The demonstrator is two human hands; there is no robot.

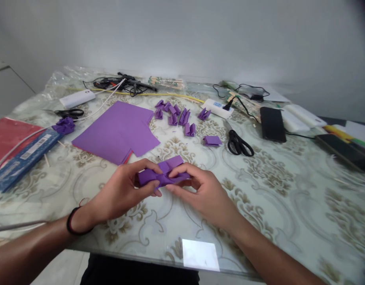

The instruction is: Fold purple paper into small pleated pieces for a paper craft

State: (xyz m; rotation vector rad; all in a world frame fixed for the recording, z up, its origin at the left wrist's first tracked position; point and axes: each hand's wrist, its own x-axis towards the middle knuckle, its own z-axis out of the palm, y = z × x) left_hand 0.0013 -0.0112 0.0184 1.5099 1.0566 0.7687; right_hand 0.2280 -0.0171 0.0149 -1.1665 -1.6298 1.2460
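Note:
A creased piece of purple paper (pixel 174 161) is held between both hands above the front middle of the table. My left hand (pixel 127 190) pinches its left part between thumb and fingers. On the right part, my right hand (pixel 201 190) has closed its thumb and fingers; some fingertips are hidden behind the paper. Beyond the left hand lies a stack of purple paper sheets (pixel 117 128), with a red edge showing underneath. Several small folded purple paper pieces (pixel 184 117) sit behind my hands, and one flatter folded piece (pixel 212 140) lies nearer on the right.
Black-handled scissors (pixel 240 143) lie right of the folded pieces; another pair of scissors (pixel 71 113) is at the left near crumpled purple paper (pixel 63 126). A white power strip (pixel 218 108), a phone (pixel 273 124) and cables run along the back and right. A red-and-blue packet (pixel 20 152) lies left.

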